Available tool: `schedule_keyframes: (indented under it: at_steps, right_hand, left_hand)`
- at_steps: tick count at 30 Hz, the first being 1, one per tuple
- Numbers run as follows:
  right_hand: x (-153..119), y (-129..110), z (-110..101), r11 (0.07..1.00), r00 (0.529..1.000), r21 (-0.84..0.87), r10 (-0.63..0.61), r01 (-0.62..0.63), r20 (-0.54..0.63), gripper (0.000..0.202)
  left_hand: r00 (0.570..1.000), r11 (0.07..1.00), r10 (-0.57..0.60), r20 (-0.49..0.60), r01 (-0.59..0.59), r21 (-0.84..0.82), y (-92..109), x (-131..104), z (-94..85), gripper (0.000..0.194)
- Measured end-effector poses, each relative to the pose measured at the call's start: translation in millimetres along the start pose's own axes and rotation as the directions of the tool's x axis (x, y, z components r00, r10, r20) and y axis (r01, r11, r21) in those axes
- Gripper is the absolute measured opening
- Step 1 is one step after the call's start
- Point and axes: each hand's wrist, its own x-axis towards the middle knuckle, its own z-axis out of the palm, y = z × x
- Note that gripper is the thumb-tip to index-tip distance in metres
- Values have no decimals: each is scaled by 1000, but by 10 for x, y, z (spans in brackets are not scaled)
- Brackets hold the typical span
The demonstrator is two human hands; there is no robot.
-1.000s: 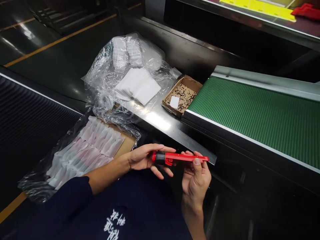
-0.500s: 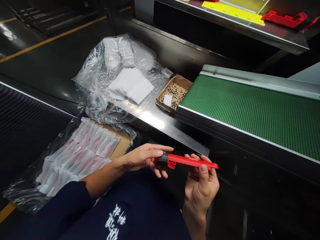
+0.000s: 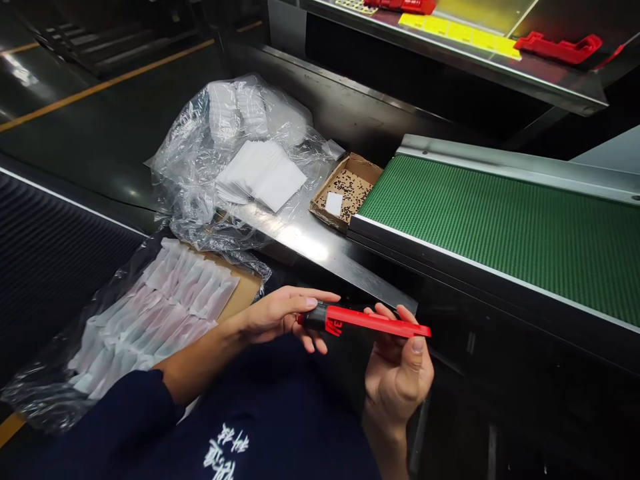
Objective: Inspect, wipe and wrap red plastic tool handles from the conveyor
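Right now you hold a long red tool flat in front of you, low down over your lap and below the shiny tabletop. Your right hand is wrapped around the thin red end, with the thumb pressed on top. Your left hand pinches the black end with its fingertips. Both hands are closed on the tool.

It looks like you are fitting or checking that black end, so this step seems about half done. Next you may need to keep the red part still and press or turn the black end gently so it sits straight.

Close by are a small box of tiny black bits, a pile of white sheets and the green belt.
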Motion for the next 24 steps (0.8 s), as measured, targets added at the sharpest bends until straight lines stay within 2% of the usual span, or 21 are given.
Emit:
schedule_keyframes:
  at_steps: [5, 18, 24]
  right_hand:
    - [-30, -21, 25, 999, 999, -14, -45, 46, 20, 38]
    - [-119, -100, 14, 984, 980, -20, -174, 177, 99, 32]
    - [-139, -105, -9, 982, 976, -7, -189, 191, 109, 33]
  left_hand:
    - [999, 999, -6, -33, 7, 34, 28, 1, -17, 50]
    - [1000, 999, -29, 11, 29, 21, 55, -17, -4, 54]
    - [999, 999, -25, 42, 24, 21, 65, -37, -12, 53]
